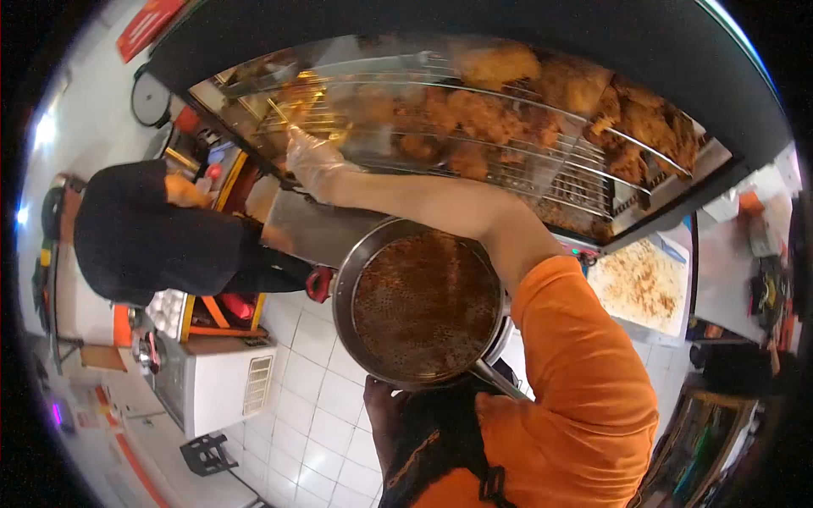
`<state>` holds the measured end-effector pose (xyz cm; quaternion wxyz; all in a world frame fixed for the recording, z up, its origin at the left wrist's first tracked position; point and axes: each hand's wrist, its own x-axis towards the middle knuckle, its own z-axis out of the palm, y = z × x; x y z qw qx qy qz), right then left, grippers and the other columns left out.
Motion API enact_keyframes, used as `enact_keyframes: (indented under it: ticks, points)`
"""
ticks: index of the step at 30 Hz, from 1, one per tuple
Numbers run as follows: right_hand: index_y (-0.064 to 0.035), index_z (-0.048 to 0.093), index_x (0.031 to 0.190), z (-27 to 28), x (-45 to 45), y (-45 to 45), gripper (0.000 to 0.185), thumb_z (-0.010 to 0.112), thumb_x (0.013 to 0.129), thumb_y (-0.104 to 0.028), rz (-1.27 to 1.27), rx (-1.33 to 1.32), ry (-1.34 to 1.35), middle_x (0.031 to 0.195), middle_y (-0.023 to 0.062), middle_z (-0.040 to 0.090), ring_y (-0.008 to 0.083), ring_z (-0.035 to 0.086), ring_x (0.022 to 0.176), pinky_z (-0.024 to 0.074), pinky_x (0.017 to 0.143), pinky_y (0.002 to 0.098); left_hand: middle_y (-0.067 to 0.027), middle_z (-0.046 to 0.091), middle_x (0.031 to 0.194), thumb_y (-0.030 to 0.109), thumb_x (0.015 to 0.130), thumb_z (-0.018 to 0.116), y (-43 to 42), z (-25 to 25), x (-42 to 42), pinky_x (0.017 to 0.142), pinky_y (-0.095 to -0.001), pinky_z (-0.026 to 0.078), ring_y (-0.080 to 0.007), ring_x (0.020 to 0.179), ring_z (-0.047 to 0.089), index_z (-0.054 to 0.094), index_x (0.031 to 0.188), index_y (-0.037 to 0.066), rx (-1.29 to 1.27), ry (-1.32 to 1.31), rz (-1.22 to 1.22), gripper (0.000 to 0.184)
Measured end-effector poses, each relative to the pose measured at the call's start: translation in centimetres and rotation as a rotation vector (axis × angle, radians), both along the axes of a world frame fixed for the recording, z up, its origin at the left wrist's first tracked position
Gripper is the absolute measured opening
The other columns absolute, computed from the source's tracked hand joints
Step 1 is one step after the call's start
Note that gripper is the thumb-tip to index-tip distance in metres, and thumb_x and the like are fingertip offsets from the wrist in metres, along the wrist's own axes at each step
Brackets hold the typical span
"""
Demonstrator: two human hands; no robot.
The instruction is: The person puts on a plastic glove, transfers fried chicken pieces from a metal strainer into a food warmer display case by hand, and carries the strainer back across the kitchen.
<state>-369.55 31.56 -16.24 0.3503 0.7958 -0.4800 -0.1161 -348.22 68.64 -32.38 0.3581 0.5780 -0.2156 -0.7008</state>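
A round, deep metal pan (pixel 428 309) with a dark brown, dotted bottom is in front of my body, its handle (pixel 498 378) pointing towards me. My left hand (pixel 385 396) is closed at the pan's near edge, with the fingers partly hidden. My right hand (pixel 315 162), in a clear plastic glove, stretches left across the pan to the heated display cabinet (pixel 474 25). Its fingertips come together beside the yellow-lit wire rack (pixel 326 135); what they hold, if anything, I cannot make out. Pieces of fried chicken (pixel 487 114) sit on racks behind the glass.
A co-worker in black (pixel 157 229) stands to the left, beside shelving with eggs (pixel 166 311). A crumb-covered white tray (pixel 644 284) is right of my arm. A white appliance (pixel 229 385) and a dark stool (pixel 208 455) stand on the tiled floor (pixel 318 415), lower left.
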Motion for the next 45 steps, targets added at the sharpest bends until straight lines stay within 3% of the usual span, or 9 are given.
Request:
enact_keyframes:
  ticks: [7,10,13,15,21,25,31,37,45]
  points:
    - [-0.0005,0.067,0.106,1.8,-6.6,11.7,0.024,0.062,0.088,-0.014,0.064,-0.12,0.113,0.102,0.0078,0.065,0.0236,0.061,0.103,0.0475,0.096,0.0414,-0.017,0.045,0.142,0.041,0.099,0.048,-0.2,-1.2,-0.7,0.081,-0.0534,0.057,-0.0361,0.123,0.054,0.037,0.146,0.013,-0.021,0.015,0.209,0.056]
    - [-0.0028,0.069,0.098,4.7,-10.6,20.3,0.02,0.06,0.089,-0.018,0.05,0.343,-0.759,0.096,0.0091,0.067,0.0243,0.064,0.098,0.05,0.085,0.0439,-0.017,0.046,0.142,0.04,0.101,0.051,0.3,-1.3,-0.6,0.086,-0.0524,0.058,-0.0356,0.126,0.052,0.036,0.146,0.009,-0.22,-0.135,0.048,0.056]
    - [-0.0141,0.07,0.109,4.1,-16.8,25.2,0.027,0.057,0.093,-0.032,-0.18,0.515,-0.904,0.111,0.009,0.07,0.0242,0.065,0.103,0.0503,0.09,0.038,-0.0148,0.049,0.14,0.041,0.102,0.047,0.4,-3.4,0.9,0.09,-0.0484,0.055,-0.0319,0.125,0.052,0.04,0.143,0.007,-0.259,-0.113,0.026,0.054]
    - [-0.0124,0.064,0.124,-2.8,-22.6,27.4,0.042,0.059,0.094,-0.041,-0.011,0.563,-1.057,0.127,0.0113,0.065,0.0241,0.063,0.114,0.0509,0.094,0.0387,-0.0129,0.051,0.138,0.043,0.103,0.044,-0.2,-4.6,1.6,0.091,-0.045,0.053,-0.0284,0.123,0.053,0.043,0.141,0.006,-0.269,-0.134,0.065,0.053]
    - [-0.0153,0.047,0.145,-16.1,-25.7,29.7,0.065,0.043,0.098,-0.059,-0.727,1.155,-2.212,0.147,0.0117,0.049,0.026,0.047,0.133,0.0388,0.108,0.0426,-0.0089,0.06,0.123,0.039,0.102,0.049,-1.9,-8.9,3.7,0.084,-0.0346,0.053,-0.0195,0.108,0.06,0.052,0.132,0.002,-0.335,-0.394,-0.041,0.047]
    - [-0.0163,0.046,0.147,-15.4,-19.5,28.7,0.063,0.038,0.1,-0.058,-0.926,0.791,-1.807,0.156,0.0106,0.037,0.0264,0.036,0.143,0.0266,0.119,0.0396,-0.0075,0.065,0.113,0.028,0.102,0.051,-2.4,-3.5,0.9,0.08,-0.0317,0.054,-0.0176,0.096,0.063,0.057,0.125,0.0,-0.478,-0.543,-0.055,0.037]
    - [-0.0179,0.044,0.149,-20.3,-14.9,29.1,0.048,0.044,0.103,-0.035,-0.622,0.695,-1.662,0.156,0.0081,0.038,0.0226,0.041,0.139,0.0398,0.109,0.035,-0.0074,0.067,0.107,0.022,0.103,0.049,0.6,-2.1,3.9,0.077,-0.0311,0.054,-0.0161,0.091,0.064,0.06,0.119,-0.001,-0.471,-0.441,0.102,0.03]
    - [-0.017,0.044,0.148,-19.4,-4.8,30.8,0.046,0.044,0.103,-0.025,-0.514,0.728,-1.529,0.152,0.0096,0.042,0.022,0.043,0.136,0.0398,0.107,0.0328,-0.0084,0.065,0.1,0.05,0.107,0.025,5.2,-1.7,11.9,0.085,-0.0377,0.049,-0.018,0.091,0.06,0.062,0.109,-0.001,-0.238,-0.222,0.468,0.064]
    - [-0.0134,0.054,0.137,-23.6,10.0,37.9,0.04,0.047,0.101,-0.03,-0.586,0.989,-1.519,0.141,0.0118,0.05,0.0273,0.048,0.129,0.039,0.107,0.0374,-0.0064,0.062,0.107,0.049,0.099,0.046,15.5,-3.2,28.8,0.083,-0.0343,0.048,-0.0173,0.097,0.058,0.058,0.116,0.003,-0.472,-0.055,0.545,0.051]
